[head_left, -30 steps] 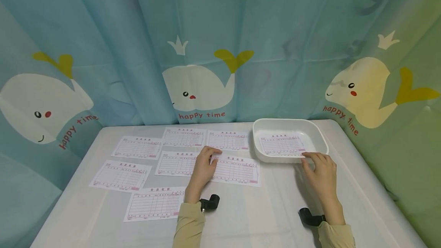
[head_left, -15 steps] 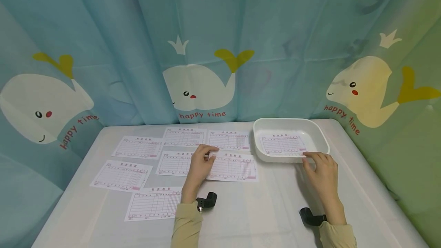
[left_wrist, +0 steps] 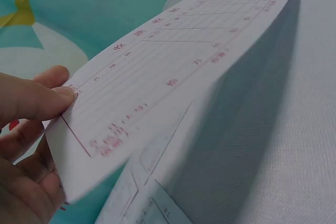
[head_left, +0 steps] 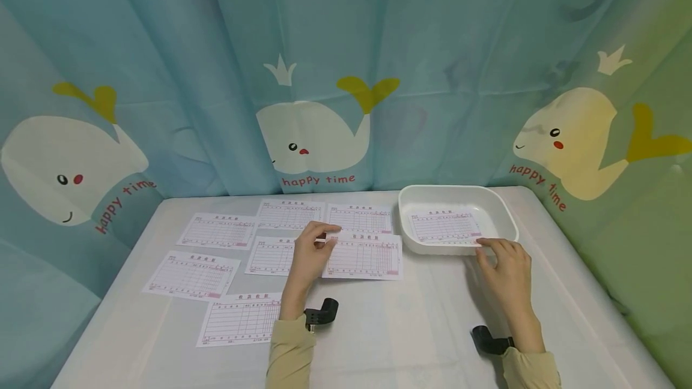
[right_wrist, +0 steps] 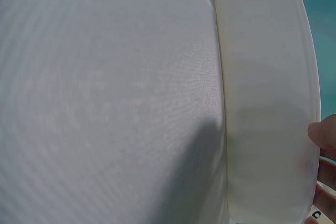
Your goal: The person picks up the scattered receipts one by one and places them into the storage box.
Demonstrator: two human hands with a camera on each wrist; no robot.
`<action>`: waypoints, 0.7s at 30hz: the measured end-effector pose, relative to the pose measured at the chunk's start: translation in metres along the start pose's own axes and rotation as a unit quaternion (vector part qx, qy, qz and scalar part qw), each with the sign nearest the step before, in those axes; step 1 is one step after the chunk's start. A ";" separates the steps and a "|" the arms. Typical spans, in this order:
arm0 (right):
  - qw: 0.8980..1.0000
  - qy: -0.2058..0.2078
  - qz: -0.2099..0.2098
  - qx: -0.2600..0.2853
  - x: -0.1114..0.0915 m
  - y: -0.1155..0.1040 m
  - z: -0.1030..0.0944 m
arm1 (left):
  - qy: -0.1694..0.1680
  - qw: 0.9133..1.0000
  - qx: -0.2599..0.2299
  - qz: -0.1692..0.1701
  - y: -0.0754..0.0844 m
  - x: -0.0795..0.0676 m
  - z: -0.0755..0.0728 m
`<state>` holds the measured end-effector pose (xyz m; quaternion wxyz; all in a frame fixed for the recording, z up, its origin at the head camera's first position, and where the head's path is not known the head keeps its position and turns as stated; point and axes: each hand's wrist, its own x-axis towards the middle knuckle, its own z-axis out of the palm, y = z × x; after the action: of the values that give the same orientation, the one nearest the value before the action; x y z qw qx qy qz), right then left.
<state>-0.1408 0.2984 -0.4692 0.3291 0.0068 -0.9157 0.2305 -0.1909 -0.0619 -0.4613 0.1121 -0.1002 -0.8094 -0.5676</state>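
Note:
My left hand [head_left: 308, 254] pinches the left edge of a paper receipt slip [head_left: 364, 257] between thumb and fingers. In the left wrist view the slip [left_wrist: 152, 66] is raised at a slant, casting a shadow on the cloth. Its printing is a red table with a heading. My right hand [head_left: 506, 266] holds the near right rim of a white plastic tray [head_left: 440, 250], thumb outside the wall and the other fingers over the rim, as the right wrist view shows. Inside the tray lies another receipt slip [head_left: 446, 227].
Several similar slips lie flat on the white-clothed table [head_left: 421, 329], spread to the left, among them a front one [head_left: 240, 320] and one at the back [head_left: 359, 219] beside the tray. A blue curtain [head_left: 432, 107] with printed whales stands behind the table.
My left hand has pulled back slightly left and upward, lifting the slip off the table. The right hand has stayed on the tray's rim.

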 end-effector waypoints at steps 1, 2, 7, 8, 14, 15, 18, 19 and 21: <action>1.000 0.000 0.000 0.000 0.000 0.000 0.000 | 0.001 1.000 -0.001 0.001 0.000 0.000 0.000; 1.000 0.000 0.000 0.000 0.000 0.000 0.000 | 0.002 1.000 0.001 0.002 0.001 0.000 -0.001; 1.000 -0.004 0.004 0.001 0.000 0.001 0.000 | 0.007 1.000 0.001 0.003 0.004 0.001 -0.003; 1.000 -0.005 0.005 0.001 0.000 0.001 0.000 | 0.008 1.000 0.002 0.003 0.005 0.001 -0.004; 1.000 -0.005 0.006 0.001 0.000 0.001 0.001 | 0.012 1.000 0.003 0.013 0.010 0.000 -0.009; 1.000 -0.005 0.006 0.001 0.000 0.001 0.001 | 0.012 1.000 0.000 0.017 0.011 0.000 -0.010; 1.000 -0.006 0.006 0.003 0.000 0.000 0.001 | 0.012 1.000 -0.007 0.024 0.015 0.000 -0.013; 1.000 -0.006 0.006 0.003 0.000 0.000 0.001 | 0.012 1.000 -0.011 0.027 0.016 0.000 -0.014; 1.000 -0.005 0.006 0.003 0.000 -0.001 0.000 | 0.013 0.999 -0.017 0.029 0.018 0.000 -0.016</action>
<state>-0.1409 0.2972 -0.4686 0.3228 0.0036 -0.9167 0.2356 -0.1847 -0.0708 -0.4395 0.1376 -0.1185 -0.7947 -0.5792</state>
